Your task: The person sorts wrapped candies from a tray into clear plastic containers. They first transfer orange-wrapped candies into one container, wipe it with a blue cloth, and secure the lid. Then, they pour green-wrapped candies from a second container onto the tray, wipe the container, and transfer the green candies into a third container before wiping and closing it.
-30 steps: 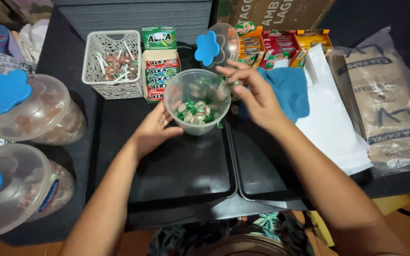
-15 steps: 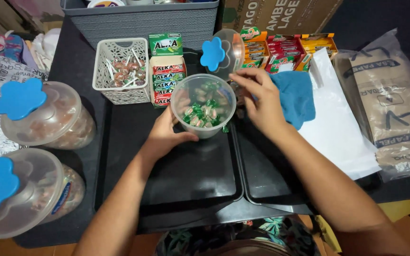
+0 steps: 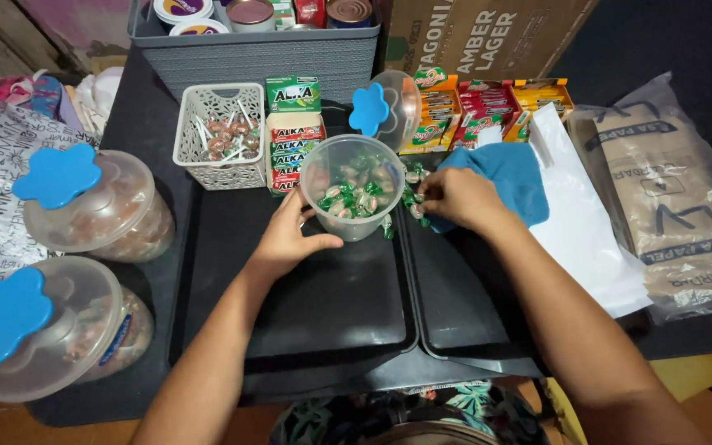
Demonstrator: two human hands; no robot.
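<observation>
So the right hand (image 3: 453,198) has dropped down since a moment ago: it was up at the rim of the clear plastic tub (image 3: 354,196), now it's sitting low beside it on the right black tray (image 3: 463,313), fingers pinched around a few green-wrapped candies (image 3: 414,206) lying loose by the blue cloth (image 3: 504,177). The left hand (image 3: 290,236) is still cupping the tub's side, thumb and fingers curled partly around it, holding it steady on the left black tray (image 3: 323,305). The tub is round, see-through and open, and it's holding a small pile of those shiny green and white candies. Its domed lid with the blue flower knob (image 3: 370,108) is leaning just behind. On the left, two big lidded jars (image 3: 117,218) of brownish sweets are lying there, and a white mesh basket (image 3: 217,165) is holding lollipops.
</observation>
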